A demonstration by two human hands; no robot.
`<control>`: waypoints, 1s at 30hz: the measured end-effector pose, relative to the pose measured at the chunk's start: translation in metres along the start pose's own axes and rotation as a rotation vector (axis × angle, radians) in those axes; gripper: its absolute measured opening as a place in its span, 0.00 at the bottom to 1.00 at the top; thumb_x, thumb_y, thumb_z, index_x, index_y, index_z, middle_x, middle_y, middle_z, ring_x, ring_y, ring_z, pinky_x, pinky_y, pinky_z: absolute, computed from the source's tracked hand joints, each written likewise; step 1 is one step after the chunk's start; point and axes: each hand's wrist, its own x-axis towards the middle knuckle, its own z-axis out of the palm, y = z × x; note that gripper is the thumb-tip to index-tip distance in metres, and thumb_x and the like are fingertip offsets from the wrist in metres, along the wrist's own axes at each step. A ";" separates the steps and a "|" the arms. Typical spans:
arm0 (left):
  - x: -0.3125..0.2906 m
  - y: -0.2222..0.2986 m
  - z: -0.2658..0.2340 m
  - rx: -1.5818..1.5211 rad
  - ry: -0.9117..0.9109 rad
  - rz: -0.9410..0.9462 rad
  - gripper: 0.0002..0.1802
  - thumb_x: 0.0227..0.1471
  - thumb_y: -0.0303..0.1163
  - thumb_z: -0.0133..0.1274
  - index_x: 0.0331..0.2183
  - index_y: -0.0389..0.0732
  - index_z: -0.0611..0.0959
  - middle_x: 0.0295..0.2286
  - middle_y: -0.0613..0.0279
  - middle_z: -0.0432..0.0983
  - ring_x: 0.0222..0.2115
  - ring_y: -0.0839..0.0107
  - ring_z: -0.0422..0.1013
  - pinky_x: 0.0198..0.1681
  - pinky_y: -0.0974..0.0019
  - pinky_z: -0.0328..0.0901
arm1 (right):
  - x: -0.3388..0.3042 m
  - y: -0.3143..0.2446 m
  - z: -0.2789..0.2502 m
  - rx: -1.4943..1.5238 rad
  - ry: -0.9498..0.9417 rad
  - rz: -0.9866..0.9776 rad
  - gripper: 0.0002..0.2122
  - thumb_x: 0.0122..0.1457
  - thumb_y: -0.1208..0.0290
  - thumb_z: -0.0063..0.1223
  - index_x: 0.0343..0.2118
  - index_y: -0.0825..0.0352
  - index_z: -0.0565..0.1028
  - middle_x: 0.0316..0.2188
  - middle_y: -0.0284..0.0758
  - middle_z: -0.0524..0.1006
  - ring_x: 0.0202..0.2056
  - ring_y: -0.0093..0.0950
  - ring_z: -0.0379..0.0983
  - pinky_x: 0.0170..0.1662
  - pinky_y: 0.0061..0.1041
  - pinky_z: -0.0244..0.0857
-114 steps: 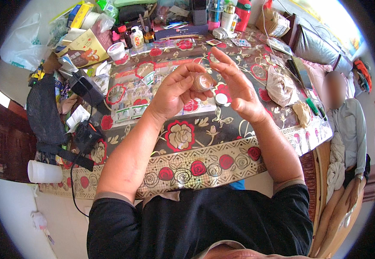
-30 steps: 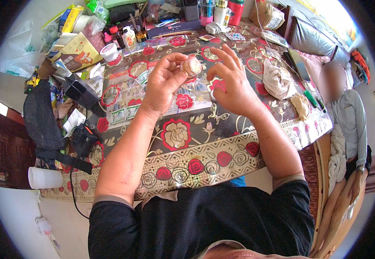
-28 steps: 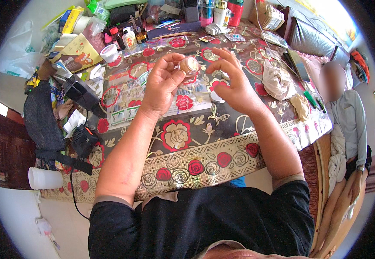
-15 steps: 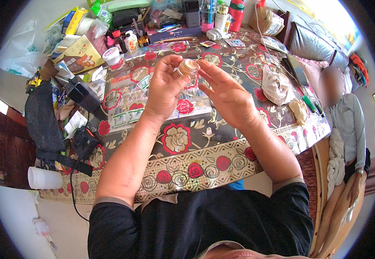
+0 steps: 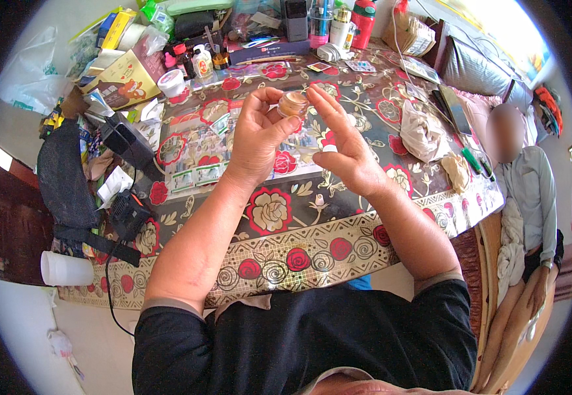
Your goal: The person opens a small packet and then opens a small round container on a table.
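Observation:
Above the middle of the table, my left hand (image 5: 257, 135) grips a small round clear jar (image 5: 294, 103) between thumb and fingers. Something orange-brown fills the jar, and its top faces up toward me. Beside it on the right is my right hand (image 5: 348, 148), fingers stretched upward and thumb apart, with the fingertips close to the jar's rim. Whether those fingertips touch the jar, I cannot tell. Beneath both hands, a printed sheet (image 5: 187, 155) with small green-and-white packets (image 5: 208, 173) lies on the flowered tablecloth (image 5: 312, 204).
At the back left stand a white tub (image 5: 171, 83), a small white bottle (image 5: 201, 61) and a yellow-brown box (image 5: 124, 82). A red bottle (image 5: 363, 25) is at the back. A crumpled white cloth (image 5: 424, 130) lies on the right, near a seated person (image 5: 532, 191).
My left hand and the jar have shifted slightly right. The right hand's fingers have straightened and tilted more upright, and its thumb has moved a little lower and to the right.

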 end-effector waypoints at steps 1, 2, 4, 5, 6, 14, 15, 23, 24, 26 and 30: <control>0.000 0.000 0.000 0.002 0.001 0.003 0.22 0.45 0.20 0.55 0.43 0.39 0.66 0.40 0.62 0.66 0.42 0.71 0.67 0.50 0.67 0.62 | 0.000 -0.002 0.001 -0.084 0.008 -0.022 0.39 0.38 0.80 0.46 0.60 0.65 0.52 0.61 0.42 0.48 0.63 0.37 0.39 0.62 0.35 0.35; 0.000 0.000 0.000 0.005 0.002 0.006 0.22 0.45 0.20 0.55 0.43 0.39 0.66 0.40 0.62 0.66 0.41 0.72 0.67 0.50 0.68 0.62 | 0.000 -0.006 0.001 -0.168 0.015 -0.043 0.39 0.38 0.80 0.47 0.60 0.65 0.52 0.61 0.43 0.48 0.63 0.38 0.38 0.62 0.35 0.36; 0.001 -0.001 0.002 0.034 0.024 0.023 0.21 0.44 0.20 0.55 0.40 0.38 0.65 0.38 0.60 0.68 0.40 0.73 0.68 0.45 0.69 0.65 | 0.000 -0.008 0.002 -0.293 0.029 -0.072 0.38 0.38 0.80 0.47 0.59 0.65 0.53 0.60 0.44 0.49 0.62 0.41 0.38 0.62 0.38 0.36; 0.001 -0.001 0.002 0.049 0.034 0.032 0.21 0.43 0.19 0.56 0.39 0.38 0.65 0.38 0.59 0.69 0.40 0.74 0.69 0.43 0.70 0.67 | 0.001 -0.008 0.003 -0.335 0.035 -0.079 0.38 0.38 0.80 0.47 0.59 0.65 0.53 0.60 0.44 0.49 0.62 0.43 0.39 0.62 0.39 0.37; 0.001 0.000 0.002 0.053 0.037 0.024 0.21 0.43 0.19 0.56 0.39 0.38 0.65 0.38 0.59 0.70 0.39 0.74 0.69 0.43 0.70 0.67 | 0.001 -0.008 0.003 -0.376 0.040 -0.086 0.38 0.38 0.80 0.47 0.59 0.64 0.53 0.60 0.44 0.49 0.62 0.44 0.39 0.61 0.41 0.37; 0.000 -0.001 -0.001 0.145 0.041 0.009 0.21 0.43 0.19 0.57 0.38 0.37 0.65 0.38 0.58 0.69 0.39 0.74 0.69 0.43 0.71 0.67 | 0.006 -0.021 -0.003 -1.003 0.117 -0.167 0.30 0.36 0.80 0.49 0.50 0.60 0.68 0.59 0.39 0.54 0.61 0.42 0.42 0.60 0.46 0.37; 0.000 0.000 0.000 0.158 0.049 0.010 0.21 0.43 0.19 0.57 0.38 0.37 0.66 0.38 0.58 0.69 0.39 0.74 0.69 0.44 0.70 0.67 | 0.006 -0.022 -0.003 -1.037 0.125 -0.173 0.29 0.36 0.80 0.49 0.48 0.59 0.70 0.59 0.38 0.54 0.61 0.41 0.42 0.60 0.46 0.37; 0.001 -0.002 0.000 0.155 0.056 0.030 0.21 0.42 0.18 0.57 0.38 0.36 0.66 0.37 0.57 0.69 0.40 0.72 0.69 0.44 0.69 0.67 | 0.004 -0.026 -0.008 -1.061 0.131 -0.233 0.26 0.36 0.79 0.50 0.45 0.56 0.73 0.59 0.36 0.56 0.62 0.38 0.42 0.60 0.46 0.35; 0.001 -0.002 0.000 0.155 0.060 0.028 0.21 0.42 0.18 0.57 0.38 0.36 0.66 0.37 0.56 0.69 0.40 0.72 0.69 0.44 0.69 0.67 | 0.004 -0.027 -0.008 -1.071 0.134 -0.243 0.26 0.36 0.79 0.50 0.45 0.56 0.73 0.58 0.36 0.56 0.62 0.38 0.42 0.61 0.46 0.35; 0.002 -0.002 0.000 0.154 0.069 0.025 0.21 0.42 0.17 0.57 0.38 0.36 0.66 0.37 0.56 0.69 0.40 0.72 0.69 0.44 0.69 0.67 | 0.004 -0.025 -0.009 -1.086 0.157 -0.283 0.24 0.36 0.79 0.50 0.42 0.56 0.74 0.58 0.35 0.57 0.62 0.38 0.43 0.61 0.46 0.35; 0.002 -0.001 -0.002 0.163 0.065 0.031 0.21 0.42 0.17 0.57 0.38 0.36 0.66 0.37 0.56 0.69 0.40 0.72 0.69 0.44 0.70 0.67 | 0.004 -0.028 -0.014 -1.061 0.155 -0.333 0.21 0.35 0.78 0.51 0.37 0.55 0.77 0.58 0.36 0.57 0.62 0.39 0.44 0.60 0.46 0.36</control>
